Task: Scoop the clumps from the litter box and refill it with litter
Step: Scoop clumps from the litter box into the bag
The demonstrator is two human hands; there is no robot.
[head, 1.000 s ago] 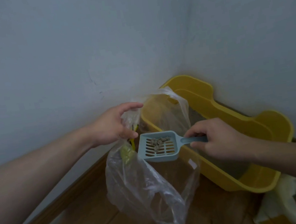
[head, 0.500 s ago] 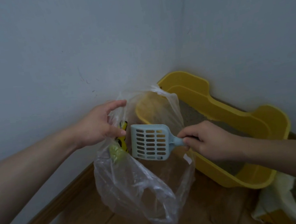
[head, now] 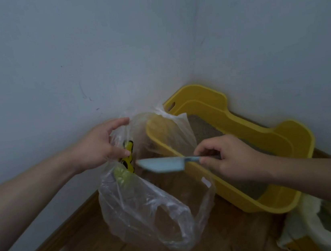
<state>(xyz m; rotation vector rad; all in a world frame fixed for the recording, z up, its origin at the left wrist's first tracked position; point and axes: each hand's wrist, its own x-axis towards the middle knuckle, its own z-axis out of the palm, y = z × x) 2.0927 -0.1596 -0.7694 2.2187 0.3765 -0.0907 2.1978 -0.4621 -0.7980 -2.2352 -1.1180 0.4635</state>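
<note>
Flipped since prev: scoop (head: 161, 165), blurred, maybe empty, over bag (head: 150, 207).

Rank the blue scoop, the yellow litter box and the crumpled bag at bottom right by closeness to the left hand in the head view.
From the left hand:
1. Blue scoop, just to its right, over the clear bag's mouth.
2. Yellow litter box, farther right in the wall corner.
3. Crumpled bag, bottom right on the floor.

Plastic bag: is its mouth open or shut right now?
Open. The left hand lifts one side of the plastic bag, and the scoop sits over the gaping mouth.
</note>
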